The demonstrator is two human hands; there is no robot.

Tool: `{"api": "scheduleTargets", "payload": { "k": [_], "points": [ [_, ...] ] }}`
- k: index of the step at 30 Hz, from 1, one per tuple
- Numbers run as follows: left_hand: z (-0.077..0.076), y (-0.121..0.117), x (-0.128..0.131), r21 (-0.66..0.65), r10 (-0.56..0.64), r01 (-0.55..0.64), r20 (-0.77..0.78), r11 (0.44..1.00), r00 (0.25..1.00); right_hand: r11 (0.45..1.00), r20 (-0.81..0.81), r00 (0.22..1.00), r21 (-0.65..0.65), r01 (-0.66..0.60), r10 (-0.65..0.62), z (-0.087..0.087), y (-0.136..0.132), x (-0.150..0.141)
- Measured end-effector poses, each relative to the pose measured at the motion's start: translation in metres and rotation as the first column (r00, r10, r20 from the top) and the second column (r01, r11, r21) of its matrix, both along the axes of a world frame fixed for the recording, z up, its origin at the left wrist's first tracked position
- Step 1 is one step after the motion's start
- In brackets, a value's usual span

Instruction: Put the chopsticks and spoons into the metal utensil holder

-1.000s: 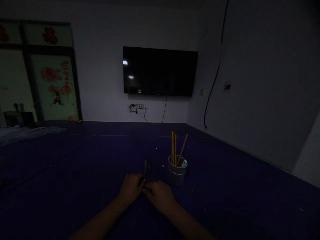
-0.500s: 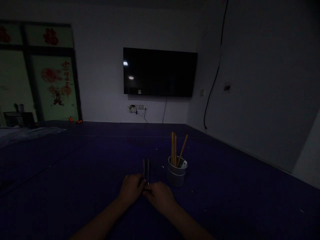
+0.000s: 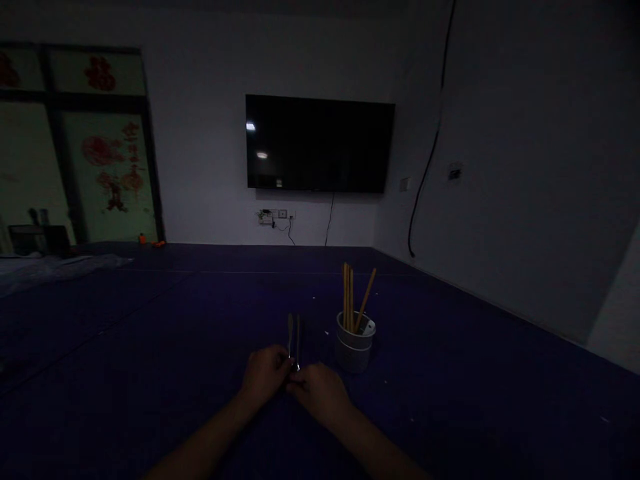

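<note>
My left hand (image 3: pixel 264 373) is closed in a pinch at the near end of a thin metal piece of cutlery (image 3: pixel 290 330), whose slightly widened handle points away from me. Just to its right lies a second slim metal piece of cutlery (image 3: pixel 299 337), roughly parallel and a small gap apart. The fingers of my right hand (image 3: pixel 323 395) are closed on its near end, close to my left fingertips. Both near ends are hidden by my fingers and the dimness, so their exact kind cannot be made out.
Right of my hands stands a light perforated holder (image 3: pixel 354 350) with several wooden chopsticks (image 3: pixel 348 297) upright in it. Small white scraps dot the dark blue surface (image 3: pixel 200 320). Clear plastic sheeting (image 3: pixel 65 270) lies far left. A television (image 3: pixel 320 143) hangs on the far wall.
The left piece of cutlery has shifted slightly right and its handle has tilted a little. The right piece has moved very slightly. Both hands stay almost in place.
</note>
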State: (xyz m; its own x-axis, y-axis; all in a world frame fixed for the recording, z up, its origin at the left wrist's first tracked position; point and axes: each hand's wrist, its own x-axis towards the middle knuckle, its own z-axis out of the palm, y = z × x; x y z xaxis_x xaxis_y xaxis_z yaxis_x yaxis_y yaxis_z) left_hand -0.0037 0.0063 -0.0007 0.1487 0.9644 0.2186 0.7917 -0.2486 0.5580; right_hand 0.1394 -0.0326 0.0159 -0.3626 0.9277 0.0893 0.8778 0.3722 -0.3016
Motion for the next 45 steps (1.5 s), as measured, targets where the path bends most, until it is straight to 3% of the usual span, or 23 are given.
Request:
{"api": "scheduleTargets", "payload": {
  "k": [14, 36, 45],
  "points": [
    [-0.016, 0.013, -0.004, -0.011, 0.005, -0.002, 0.207, 1.0, 0.978, 1.0, -0.039, 0.999, -0.022, -0.018, 0.018, -0.001, 0.002, 0.004],
    [-0.01, 0.01, -0.004, 0.03, 0.002, -0.007, 0.184, 1.0, 0.983, 0.999, -0.08, 0.996, -0.028, 0.026, -0.028, -0.008, 0.007, 0.004],
    [-0.011, 0.01, -0.005, 0.019, -0.015, 0.012, 0.194, 1.0, 0.981, 0.999, -0.081, 0.996, -0.03, 0.027, -0.029, -0.003, 0.004, 0.004]
  ]
}}
